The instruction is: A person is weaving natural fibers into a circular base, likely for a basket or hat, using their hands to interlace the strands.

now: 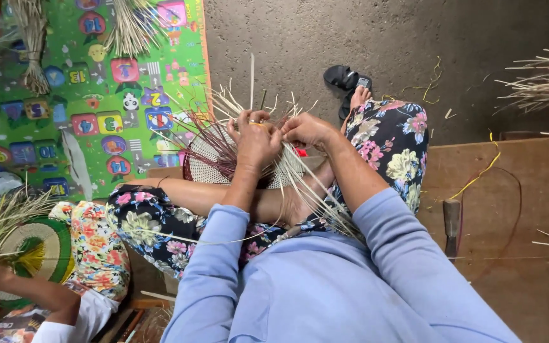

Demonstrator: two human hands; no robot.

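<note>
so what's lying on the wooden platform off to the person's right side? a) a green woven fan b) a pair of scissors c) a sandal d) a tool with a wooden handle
d: a tool with a wooden handle lies on the wooden platform beside the person's knee, near a yellow strand.

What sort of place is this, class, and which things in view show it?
Probably a home weaving workspace on the floor: both hands work a half-woven round basket, dried straw bundles lie about, and a co-worker's green woven disc sits nearby.
</note>
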